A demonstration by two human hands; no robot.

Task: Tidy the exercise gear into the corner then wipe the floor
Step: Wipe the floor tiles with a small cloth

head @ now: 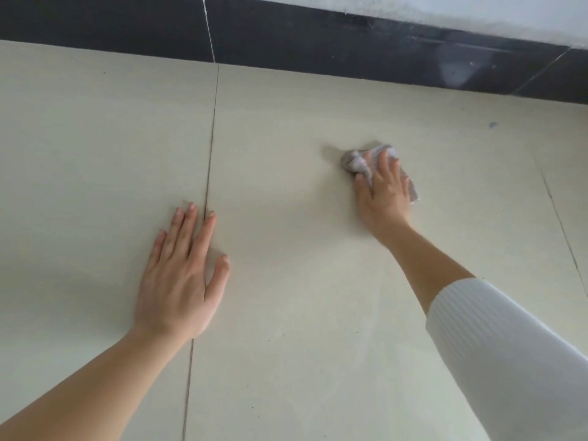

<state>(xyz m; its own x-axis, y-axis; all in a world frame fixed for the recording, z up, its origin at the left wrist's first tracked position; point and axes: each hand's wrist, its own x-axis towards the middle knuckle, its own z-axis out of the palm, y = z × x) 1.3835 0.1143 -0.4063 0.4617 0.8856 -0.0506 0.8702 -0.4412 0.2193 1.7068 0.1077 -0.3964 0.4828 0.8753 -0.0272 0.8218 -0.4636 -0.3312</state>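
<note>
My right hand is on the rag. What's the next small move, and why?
Probably slide the rag under the right hand rightward toward the small blue mark on the floor; the left hand, flat on the floor, already braces you.

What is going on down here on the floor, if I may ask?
A person is wiping the pale tiled floor. The right hand presses a small crumpled grey cloth flat against a tile, not far from the dark skirting. The left hand lies flat on the floor with fingers spread across a grout line, apparently as a brace. No exercise gear is in view.
</note>
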